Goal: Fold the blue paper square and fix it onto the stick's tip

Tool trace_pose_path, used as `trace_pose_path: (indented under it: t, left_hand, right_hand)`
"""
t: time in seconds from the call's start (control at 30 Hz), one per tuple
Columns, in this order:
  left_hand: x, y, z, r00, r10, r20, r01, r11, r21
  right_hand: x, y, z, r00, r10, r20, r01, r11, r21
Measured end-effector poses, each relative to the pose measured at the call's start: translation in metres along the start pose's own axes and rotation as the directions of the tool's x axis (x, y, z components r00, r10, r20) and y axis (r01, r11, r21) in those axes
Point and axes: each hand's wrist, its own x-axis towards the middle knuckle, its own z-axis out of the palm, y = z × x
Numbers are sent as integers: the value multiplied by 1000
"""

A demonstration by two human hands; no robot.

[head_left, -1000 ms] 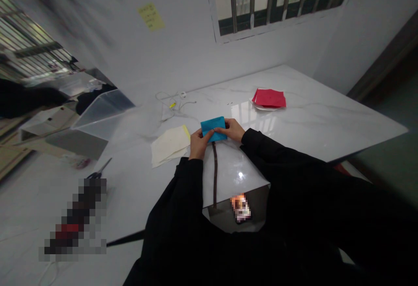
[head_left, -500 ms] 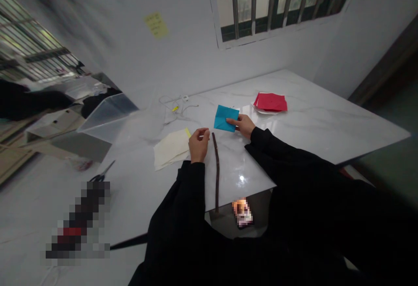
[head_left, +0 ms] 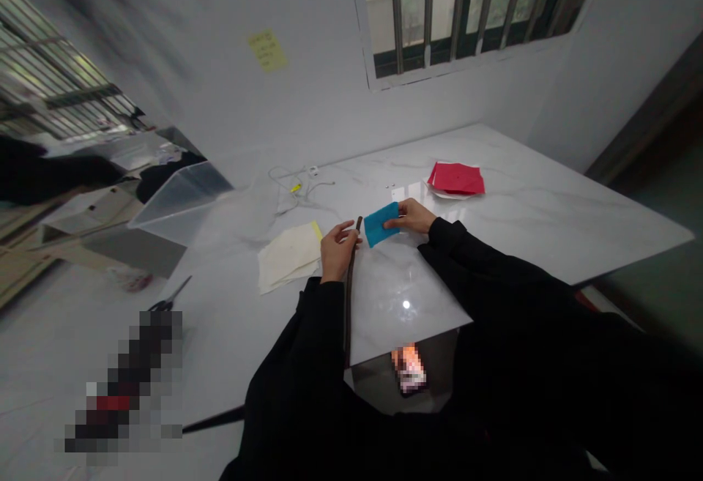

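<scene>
My left hand (head_left: 336, 250) is closed on the upper end of a long thin brown stick (head_left: 348, 298) that runs down past my sleeve toward the table's near edge. My right hand (head_left: 413, 216) pinches a folded blue paper (head_left: 381, 223) by its right side, holding it just right of the stick's top end. Both hands are over the white marble table (head_left: 510, 225), and both arms wear black sleeves.
A cream paper stack with a yellow sheet (head_left: 289, 255) lies left of my left hand. Red papers (head_left: 457, 179) lie at the back right. White cables (head_left: 296, 184), a clear plastic box (head_left: 179, 199) and scissors (head_left: 170, 296) sit to the left. A phone (head_left: 409, 371) shows below the table edge.
My left hand went from empty to gripping the brown stick and lifted its top end. My right hand brought the blue paper back toward the stick after carrying it away to the right.
</scene>
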Motion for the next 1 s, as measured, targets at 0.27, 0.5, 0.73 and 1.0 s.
trace_pose_path:
  t: [0.27,0.5,0.73,1.0]
  left_hand:
    - [-6,11,2,984,-66,163,100,973,-207]
    - [-9,12,4,971,-71,229,120,971,-206]
    - [-12,15,4,950,-70,303,138,968,-208]
    - [-12,14,5,949,-61,310,129,970,-204]
  right_hand:
    - [-2,-11,-6,961,-276,6,261,903,-341]
    - [-9,-29,0,937,-349,4,317,848,-426]
    - [-12,-35,4,935,-355,8,328,853,-407]
    - [-12,-36,4,945,-326,-4,293,856,-426]
